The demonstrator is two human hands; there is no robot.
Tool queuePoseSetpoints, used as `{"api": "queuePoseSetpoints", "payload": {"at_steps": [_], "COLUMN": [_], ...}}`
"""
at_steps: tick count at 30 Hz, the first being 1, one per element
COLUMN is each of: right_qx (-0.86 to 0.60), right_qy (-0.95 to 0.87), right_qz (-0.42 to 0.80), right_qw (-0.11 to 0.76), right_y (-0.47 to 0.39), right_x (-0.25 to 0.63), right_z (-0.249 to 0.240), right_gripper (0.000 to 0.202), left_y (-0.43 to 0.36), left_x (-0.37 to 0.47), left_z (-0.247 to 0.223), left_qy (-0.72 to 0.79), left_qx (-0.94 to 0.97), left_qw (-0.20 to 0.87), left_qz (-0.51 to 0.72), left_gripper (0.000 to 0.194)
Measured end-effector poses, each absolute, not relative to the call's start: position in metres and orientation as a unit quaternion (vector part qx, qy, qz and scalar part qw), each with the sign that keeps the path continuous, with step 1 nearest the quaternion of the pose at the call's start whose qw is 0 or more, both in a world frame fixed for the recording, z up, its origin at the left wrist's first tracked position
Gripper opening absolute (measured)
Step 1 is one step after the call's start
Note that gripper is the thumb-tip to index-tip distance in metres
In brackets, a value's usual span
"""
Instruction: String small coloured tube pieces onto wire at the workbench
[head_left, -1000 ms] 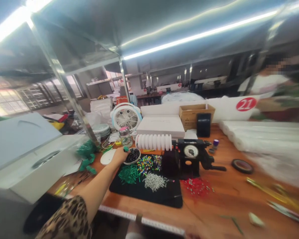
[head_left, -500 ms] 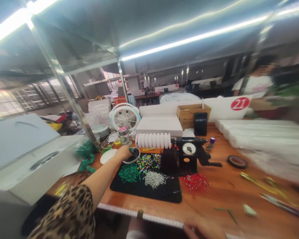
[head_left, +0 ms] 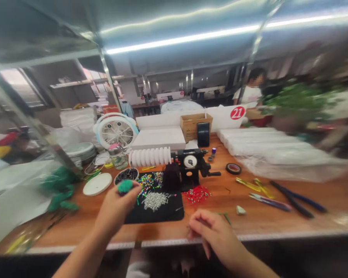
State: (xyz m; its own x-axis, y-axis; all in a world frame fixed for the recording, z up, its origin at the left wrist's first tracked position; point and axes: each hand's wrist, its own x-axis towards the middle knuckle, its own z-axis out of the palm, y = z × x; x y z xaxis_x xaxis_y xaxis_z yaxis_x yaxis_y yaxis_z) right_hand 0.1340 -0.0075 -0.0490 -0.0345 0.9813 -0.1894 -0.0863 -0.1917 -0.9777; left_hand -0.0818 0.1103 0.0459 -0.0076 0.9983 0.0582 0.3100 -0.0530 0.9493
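Your left hand [head_left: 116,206] is raised above the tabletop [head_left: 226,199], fingers pinching a small green tuft [head_left: 125,187]; the tuft sits at the hand's 1 o'clock, over the black mat [head_left: 159,211]; your right hand [head_left: 214,231] hovers at the tabletop's near edge, fingers loosely curled, holding nothing; the bowl of dark beads [head_left: 126,175] lies at the tuft's 12 o'clock.

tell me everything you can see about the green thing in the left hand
The small fuzzy green ball looks soft, like a pompom or tuft; blur hides finer detail. It sits pinched at the fingertips of the left hand, raised above the near left edge of the black mat, just in front of the small bowl of dark beads.
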Motion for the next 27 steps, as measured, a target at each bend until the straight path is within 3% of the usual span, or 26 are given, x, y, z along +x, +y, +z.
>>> {"api": "queuePoseSetpoints", "payload": {"at_steps": [3,7,11,19,27], "right_qx": [-0.464,-0.467,-0.527,-0.544,-0.548], "right_qy": [-0.342,-0.322,-0.383,-0.419,-0.427], "right_qz": [0.642,0.617,0.509,0.470,0.456], "right_qw": [0.505,0.545,0.563,0.555,0.556], "right_y": [0.001,0.009,0.011,0.016,0.016], "right_x": [0.137,0.140,0.136,0.108,0.107], "right_z": [-0.040,-0.034,-0.023,-0.029,-0.028], "right_gripper": [0.036,0.029,0.023,0.016,0.014], "left_y": [0.065,0.053,0.061,0.060,0.064], "left_x": [-0.040,-0.009,-0.002,-0.002,-0.005], "left_z": [0.016,-0.008,-0.016,-0.020,-0.024], "left_qy": [0.485,0.428,0.364,0.328,0.303], "left_qx": [0.506,0.416,0.298,0.142,0.114], "left_qw": [0.600,0.717,0.814,0.861,0.872], "left_qz": [0.385,0.362,0.340,0.363,0.368], "left_gripper": [0.038,0.036,0.040,0.038,0.027]}}
